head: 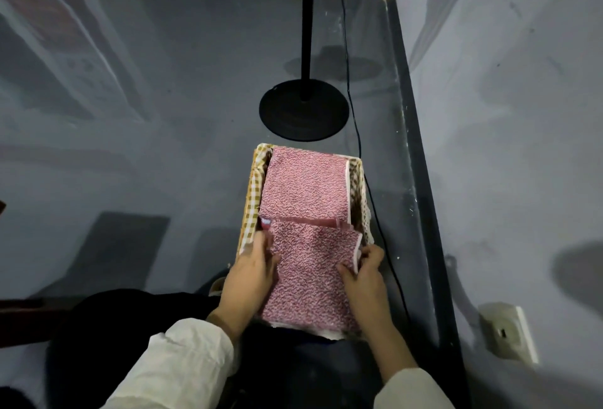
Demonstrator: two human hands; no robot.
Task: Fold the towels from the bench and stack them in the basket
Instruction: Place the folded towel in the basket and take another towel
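A folded pink-and-white speckled towel point(308, 278) is held between both hands over the near end of a basket point(253, 186) with a checked brown-and-white lining. My left hand point(253, 273) grips the towel's left edge, thumb on top. My right hand point(363, 273) pinches its right edge, fingers curled round the white hem. Another folded pink towel point(303, 186) lies flat in the far part of the basket. The near end of the held towel hangs over my lap.
A black round stand base point(303, 110) with an upright pole stands just beyond the basket on the grey floor. A black cable point(359, 144) runs along the basket's right side. A wall rises at right, with a white socket point(509, 332) low on it.
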